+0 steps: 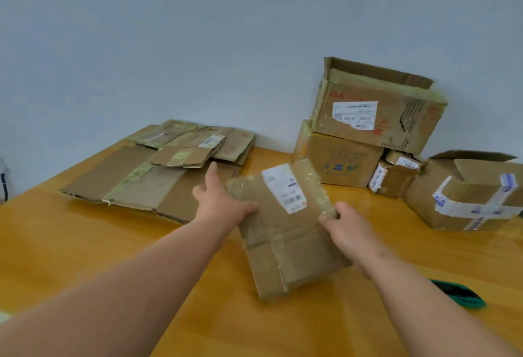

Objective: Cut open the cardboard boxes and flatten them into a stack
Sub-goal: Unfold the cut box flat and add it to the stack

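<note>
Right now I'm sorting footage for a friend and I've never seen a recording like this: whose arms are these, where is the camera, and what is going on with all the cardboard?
There is no machine here. The one picture comes from a wide-angle camera worn on a person's head, looking forward and down, so the two bare arms are the wearer's own. Both hands hold a flattened box with a white label above a wooden table: the left hand grips its left edge, forefinger pointing ahead, and the right hand grips its right edge. At the back left lies a stack of flattened cardboard. At the right, by the wall, stand boxes not yet flattened, some piled up. A green object lies near the right forearm; I cannot tell what it is.
</note>
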Demonstrator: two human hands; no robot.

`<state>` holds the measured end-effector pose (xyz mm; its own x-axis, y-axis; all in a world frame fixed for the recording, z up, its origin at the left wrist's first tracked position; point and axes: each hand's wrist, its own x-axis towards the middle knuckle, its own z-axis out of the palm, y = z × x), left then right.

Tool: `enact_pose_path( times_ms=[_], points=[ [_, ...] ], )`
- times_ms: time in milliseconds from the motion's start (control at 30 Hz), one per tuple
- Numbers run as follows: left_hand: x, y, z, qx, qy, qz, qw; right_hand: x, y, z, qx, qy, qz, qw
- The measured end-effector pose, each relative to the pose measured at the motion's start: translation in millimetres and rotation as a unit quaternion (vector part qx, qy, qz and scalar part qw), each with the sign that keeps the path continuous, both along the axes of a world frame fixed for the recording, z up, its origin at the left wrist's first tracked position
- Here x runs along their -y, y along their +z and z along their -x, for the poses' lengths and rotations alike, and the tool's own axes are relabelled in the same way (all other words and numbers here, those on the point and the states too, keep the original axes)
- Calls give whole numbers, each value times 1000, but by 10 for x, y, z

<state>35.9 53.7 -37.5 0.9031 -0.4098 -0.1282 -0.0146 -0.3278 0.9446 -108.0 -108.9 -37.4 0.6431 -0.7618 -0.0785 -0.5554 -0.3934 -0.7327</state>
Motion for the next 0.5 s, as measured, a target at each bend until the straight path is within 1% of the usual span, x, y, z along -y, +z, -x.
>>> enact_pose_path(
  times_ms=[33, 100, 133, 167, 200, 233, 300, 400, 500],
  points=[
    [-49, 31, -59, -50, 7, 43, 998, -31, 60, -89, 45, -22, -40, 998],
    [-151, 82, -173, -138, -47, 83, 986, -121, 171, -305, 113, -53, -127, 984],
    [-196, 97, -221, -168, -87, 90, 978, -172, 213, -420, 130, -56, -152, 978],
    [-232, 95, -281, -176, -117, 93, 973, -220, 239, -535, 141, -51, -160, 976],
    [-272, 102, -351, -162, -126, 95, 974, -263, 256, -656, 150, -42, -157, 975],
    [-313, 125, -431, -134, -115, 96, 980, -323, 285, -766, 161, -30, -150, 975],
    [-400, 213, -630, -64, -63, 93, 992, -446, 336, -987, 185, 4, -140, 973],
    [-514, 332, -1001, 67, 4, 19, 998, -592, 360, -1361, 184, 68, -100, 976],
    [-560, 381, -1394, 171, 18, -78, 982, -688, 321, -1786, 137, 117, -48, 982]
  ],
)
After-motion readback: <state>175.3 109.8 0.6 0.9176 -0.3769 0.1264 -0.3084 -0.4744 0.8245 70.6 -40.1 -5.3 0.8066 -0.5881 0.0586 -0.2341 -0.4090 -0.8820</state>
